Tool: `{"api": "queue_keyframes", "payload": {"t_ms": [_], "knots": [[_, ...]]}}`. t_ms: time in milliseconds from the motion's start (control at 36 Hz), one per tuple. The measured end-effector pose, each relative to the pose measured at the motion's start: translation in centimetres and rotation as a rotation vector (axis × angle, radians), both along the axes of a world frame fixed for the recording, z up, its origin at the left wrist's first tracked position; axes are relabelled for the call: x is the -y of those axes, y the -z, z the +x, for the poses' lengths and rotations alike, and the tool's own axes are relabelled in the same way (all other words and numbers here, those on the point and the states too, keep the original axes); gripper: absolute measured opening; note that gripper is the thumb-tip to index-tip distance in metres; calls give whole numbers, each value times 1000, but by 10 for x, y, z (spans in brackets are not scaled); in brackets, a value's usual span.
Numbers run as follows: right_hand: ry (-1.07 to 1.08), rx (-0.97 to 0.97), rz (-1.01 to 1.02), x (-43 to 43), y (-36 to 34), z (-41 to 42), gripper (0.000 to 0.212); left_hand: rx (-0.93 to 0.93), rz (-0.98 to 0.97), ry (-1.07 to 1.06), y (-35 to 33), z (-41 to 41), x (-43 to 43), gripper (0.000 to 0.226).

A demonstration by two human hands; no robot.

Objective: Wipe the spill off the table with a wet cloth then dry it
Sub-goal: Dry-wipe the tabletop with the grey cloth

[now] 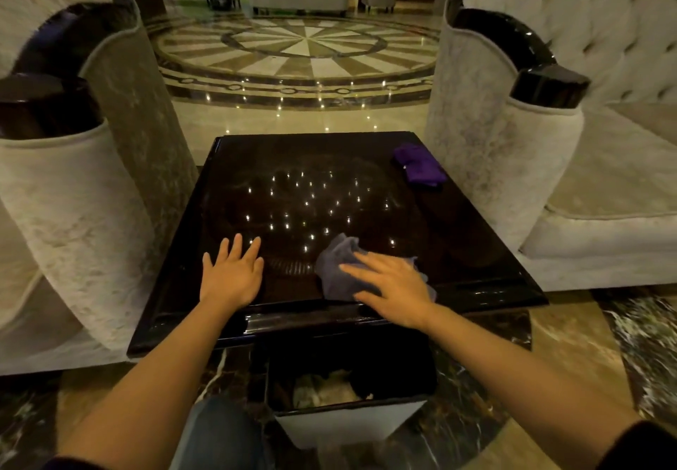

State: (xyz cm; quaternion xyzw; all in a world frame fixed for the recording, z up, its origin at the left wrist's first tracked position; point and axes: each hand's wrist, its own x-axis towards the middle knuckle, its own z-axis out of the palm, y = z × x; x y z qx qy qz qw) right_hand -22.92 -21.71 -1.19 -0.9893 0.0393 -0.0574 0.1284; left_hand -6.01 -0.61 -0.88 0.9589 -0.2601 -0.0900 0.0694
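Your right hand presses flat, fingers spread, on a crumpled grey cloth at the near edge of the glossy black table. Your left hand rests open beside it. A second, purple cloth lies far right. The bin below holds crumpled waste.

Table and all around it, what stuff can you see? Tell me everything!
table: one, glossy black, centre, between the armchairs
grey cloth: one, grey, near edge of the table, under the right hand
purple cloth: one, purple, far right corner of the table
armchairs: two, pale grey with black arm caps, one each side of the table
bin: one, white outside and dark inside, on the floor below the table, some rubbish inside
left hand: one, flat on the table
right hand: one, flat on the grey cloth
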Motion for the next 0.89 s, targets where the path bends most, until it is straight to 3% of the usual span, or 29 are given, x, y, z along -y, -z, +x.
{"api": "queue_keyframes", "payload": {"t_ms": [278, 444, 889], "knots": [[-252, 33, -60, -80, 7, -7, 51, -7, 0, 5, -4, -2, 0, 50], [-390, 49, -97, -86, 6, -4, 45, 7, 2, 13, -3, -1, 0, 50], [-156, 17, -44, 8, 7, -73, 44, 6, 1, 20, -4, -4, -1, 50]]}}
